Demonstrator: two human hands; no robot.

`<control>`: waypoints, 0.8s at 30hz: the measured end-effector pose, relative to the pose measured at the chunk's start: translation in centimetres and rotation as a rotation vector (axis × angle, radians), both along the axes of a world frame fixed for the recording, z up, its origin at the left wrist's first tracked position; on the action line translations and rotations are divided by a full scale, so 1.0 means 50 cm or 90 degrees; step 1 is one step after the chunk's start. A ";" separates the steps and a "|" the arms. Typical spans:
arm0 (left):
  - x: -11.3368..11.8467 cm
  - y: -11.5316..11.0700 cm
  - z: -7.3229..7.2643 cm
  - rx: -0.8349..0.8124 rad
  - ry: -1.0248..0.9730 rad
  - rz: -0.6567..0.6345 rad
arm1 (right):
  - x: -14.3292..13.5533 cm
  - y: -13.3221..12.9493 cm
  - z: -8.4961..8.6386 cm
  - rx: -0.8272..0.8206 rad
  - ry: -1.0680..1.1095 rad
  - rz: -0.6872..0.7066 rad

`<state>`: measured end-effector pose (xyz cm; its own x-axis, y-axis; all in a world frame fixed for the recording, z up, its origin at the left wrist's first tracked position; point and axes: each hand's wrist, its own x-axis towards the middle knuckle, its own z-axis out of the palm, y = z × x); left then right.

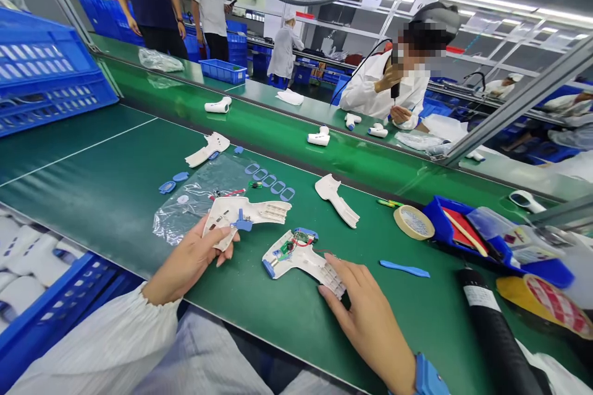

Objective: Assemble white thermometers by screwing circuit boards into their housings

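My left hand (197,254) pinches the lower end of a white shell half (264,211), which has a blue trigger piece (241,221) in it. To its right, a second white shell half (301,260) lies on the green table (204,287), holding a green circuit board, red wires and a blue-rimmed end. The fingers of my right hand (361,296) are spread, with thumb and index finger around the handle of this second shell. A clear plastic bag (185,213) lies behind my left hand, and several blue rings (269,180) are beside it.
More shell halves (337,200) lie farther back. At the right are a tape roll (414,223), a blue tool (404,268), a blue bin (495,241) and a black electric screwdriver (493,327). Blue crates stand left. A person (389,80) works across the green conveyor (269,129).
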<state>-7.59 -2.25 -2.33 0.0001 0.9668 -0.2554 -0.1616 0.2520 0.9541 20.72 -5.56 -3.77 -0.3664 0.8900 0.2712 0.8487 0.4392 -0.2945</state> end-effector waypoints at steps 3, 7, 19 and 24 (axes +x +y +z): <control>-0.003 0.002 0.003 -0.011 0.042 -0.033 | -0.001 0.000 0.008 -0.007 0.025 0.008; -0.003 0.003 0.016 0.021 0.231 0.003 | 0.005 -0.002 0.016 -0.007 0.061 -0.034; 0.110 0.009 -0.003 0.172 0.417 -0.277 | -0.008 -0.041 0.001 0.039 0.141 -0.175; 0.131 0.037 -0.004 0.168 0.362 -0.310 | -0.014 -0.053 -0.005 0.010 0.159 -0.194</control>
